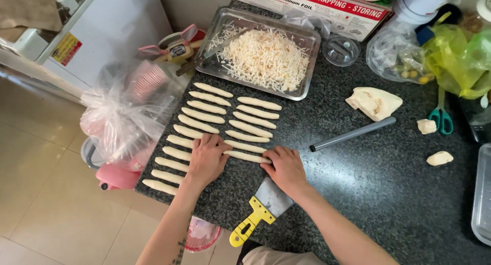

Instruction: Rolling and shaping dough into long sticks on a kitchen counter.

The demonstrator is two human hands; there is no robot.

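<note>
On the dark speckled granite counter (358, 193), both hands are down flat on one long pale roll of dough (248, 156). Left hand (207, 159) is spread, fingers fanned, palm pressing near the roll's left part; right hand (286, 169) is also open and flat, fingertips on the roll's right end. Nothing pinched, just palms and fingers bearing down. That roll lies at the near end of two neat columns of finished pale dough sticks (204, 114), laid side by side. Beyond them sits a shallow metal tray of shredded white cheese (266, 58). Just under the right wrist lies a metal scraper with a yellow handle (255, 216). Off to the right: a grey rolling rod (353, 134), a folded piece of flat dough (374, 102), two small dough lumps (440, 158), and green-handled scissors (441, 119).
</note>
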